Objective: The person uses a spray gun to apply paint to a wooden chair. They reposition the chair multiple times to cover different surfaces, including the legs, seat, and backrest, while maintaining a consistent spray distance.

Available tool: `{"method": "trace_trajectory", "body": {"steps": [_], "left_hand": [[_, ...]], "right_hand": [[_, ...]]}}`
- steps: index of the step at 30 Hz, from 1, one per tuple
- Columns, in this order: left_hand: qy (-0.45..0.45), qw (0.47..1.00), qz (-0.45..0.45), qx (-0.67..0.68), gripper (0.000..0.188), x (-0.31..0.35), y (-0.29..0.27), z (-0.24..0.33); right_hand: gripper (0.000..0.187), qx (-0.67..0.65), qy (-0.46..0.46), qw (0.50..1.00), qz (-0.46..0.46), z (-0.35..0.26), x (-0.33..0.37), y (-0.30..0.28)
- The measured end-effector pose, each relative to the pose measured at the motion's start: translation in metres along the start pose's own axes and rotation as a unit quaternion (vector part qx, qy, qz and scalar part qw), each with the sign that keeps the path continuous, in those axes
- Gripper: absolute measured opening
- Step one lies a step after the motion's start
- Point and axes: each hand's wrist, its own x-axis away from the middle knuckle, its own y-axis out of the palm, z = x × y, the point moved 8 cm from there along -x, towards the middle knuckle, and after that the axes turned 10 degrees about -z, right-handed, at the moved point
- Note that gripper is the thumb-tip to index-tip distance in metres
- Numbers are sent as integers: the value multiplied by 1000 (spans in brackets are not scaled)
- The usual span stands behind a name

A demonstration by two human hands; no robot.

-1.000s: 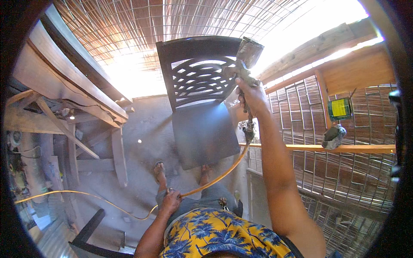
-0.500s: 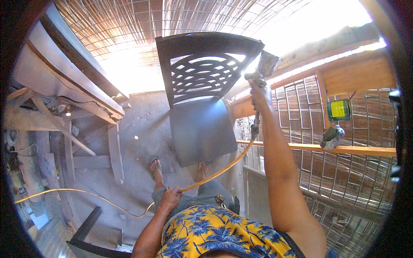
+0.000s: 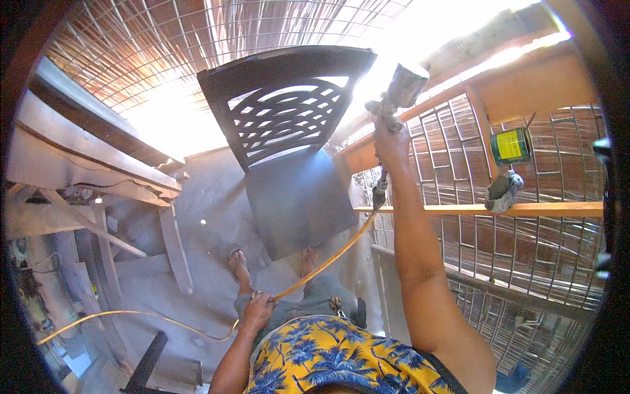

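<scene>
- Gripping the spray gun (image 3: 388, 113) in my right hand (image 3: 392, 141), I had fingers wrapped round its handle.
- Left hand (image 3: 260, 310) was clenched round the yellow hose (image 3: 325, 266), low by my shorts (image 3: 308, 295).
- Black chair (image 3: 298, 205) stood on the floor (image 3: 209, 244) just ahead of my feet, backrest (image 3: 289, 71) toward the floor's far edge.
- Chair lay left of the gun; long axis ran away from me, far end swung left.
- Right hand was nearer, beside the backrest's right edge; exact gap: couldn't tell.
</scene>
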Motion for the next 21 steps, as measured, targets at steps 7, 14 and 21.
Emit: {"method": "trace_trajectory", "body": {"steps": [7, 14, 21], "left_hand": [[19, 999, -32, -14, 32, -24, -9, 7], [37, 997, -23, -67, 30, -49, 13, 11], [-91, 990, -41, -98, 27, -59, 63, 5]], "right_hand": [[30, -79, -101, 990, 57, -49, 30, -36], [39, 22, -102, 994, 43, 67, -29, -5], [35, 34, -169, 985, -27, 179, -60, 51]]}}
